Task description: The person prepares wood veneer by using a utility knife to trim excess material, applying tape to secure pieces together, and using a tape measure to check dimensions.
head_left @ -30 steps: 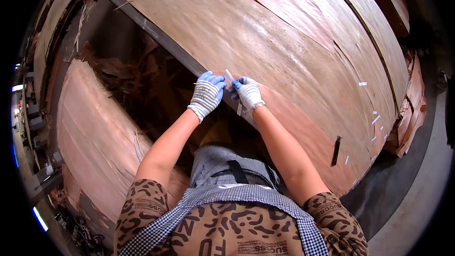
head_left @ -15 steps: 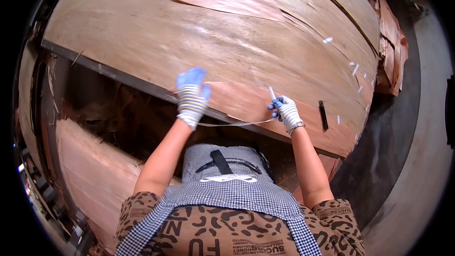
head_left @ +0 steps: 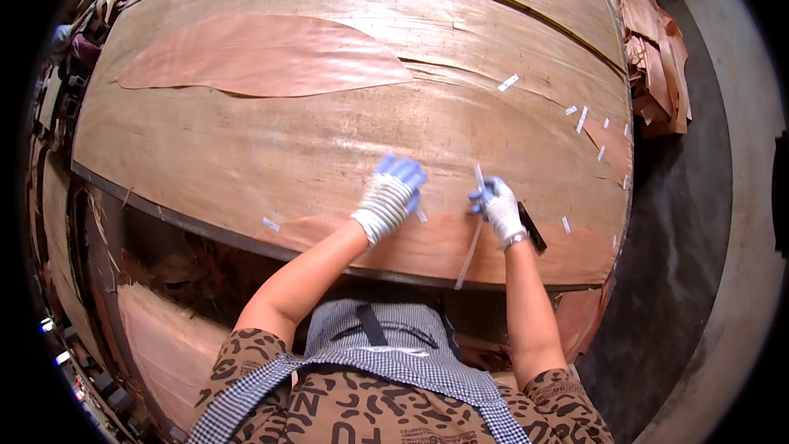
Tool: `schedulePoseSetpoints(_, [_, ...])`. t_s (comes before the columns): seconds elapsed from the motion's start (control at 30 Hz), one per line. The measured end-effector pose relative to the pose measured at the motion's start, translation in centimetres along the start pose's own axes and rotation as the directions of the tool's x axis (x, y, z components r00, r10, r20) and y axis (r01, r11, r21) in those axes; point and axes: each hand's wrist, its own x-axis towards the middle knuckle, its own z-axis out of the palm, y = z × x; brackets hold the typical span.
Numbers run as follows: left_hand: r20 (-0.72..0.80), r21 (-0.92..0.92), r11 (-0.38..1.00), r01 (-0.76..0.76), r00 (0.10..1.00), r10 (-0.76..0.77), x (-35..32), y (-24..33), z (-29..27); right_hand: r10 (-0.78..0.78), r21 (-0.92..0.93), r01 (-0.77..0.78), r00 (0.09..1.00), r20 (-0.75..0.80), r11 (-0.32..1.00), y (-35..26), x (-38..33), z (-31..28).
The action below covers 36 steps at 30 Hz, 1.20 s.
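Note:
A long patch of pinkish wood veneer (head_left: pixel 436 252) lies along the near edge of a large tan veneer sheet (head_left: pixel 279 140). My left hand (head_left: pixel 388 197), in a striped glove with blue fingers, lies on the patch's upper edge, fingers stretched out. A short piece of white tape (head_left: pixel 422 215) shows beside it. To the right, the gloved fingers of my right hand (head_left: pixel 498 210) pinch a narrow strip of white tape (head_left: pixel 469 256). One end points up past the fingers; the other hangs toward the sheet's near edge. A slim black tool (head_left: pixel 532 228) lies partly behind this hand.
More tape pieces (head_left: pixel 581 119) dot the sheet's right side, and another piece (head_left: pixel 271 224) is at the patch's left end. Farther back lies a leaf-shaped pink veneer piece (head_left: pixel 263 56). Stacked veneer scraps (head_left: pixel 653 49) stand beyond the right edge, next to dark floor (head_left: pixel 666 238).
My left hand has moved right along the patch, and a tape piece now shows at the patch's left end. The tape strip no longer stretches toward my left hand. The view has shifted.

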Motion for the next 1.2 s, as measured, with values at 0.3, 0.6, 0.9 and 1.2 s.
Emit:
schedulePoseSetpoints(0.3, [-0.400, 0.185, 0.954, 0.237, 0.905, -0.147, 9.0, -11.1, -1.9, -0.108, 0.066, 0.101, 0.988, 0.113, 0.993, -11.3, 13.8, 9.5])
schedulePoseSetpoints(0.6, [-0.009, 0.121, 0.984, -0.130, 0.991, 0.132, 13.0, -12.3, -0.9, -0.050, -0.053, 0.052, 0.998, 0.046, 0.997, -11.6, 16.2, 10.7])
schedulePoseSetpoints(0.9, [-0.295, -0.097, 0.985, 0.140, 0.941, -0.163, 15.1, -16.0, -3.1, -0.108, -0.080, 0.106, 0.994, -0.025, 0.991, -11.9, 16.4, 7.9])
schedulePoseSetpoints(1.2, [0.319, 0.499, 0.778, -0.382, 0.915, 0.245, 18.2, -15.1, -2.3, -0.477, -0.863, 0.021, 0.840, -0.258, 0.504, -14.4, 16.6, 11.0])
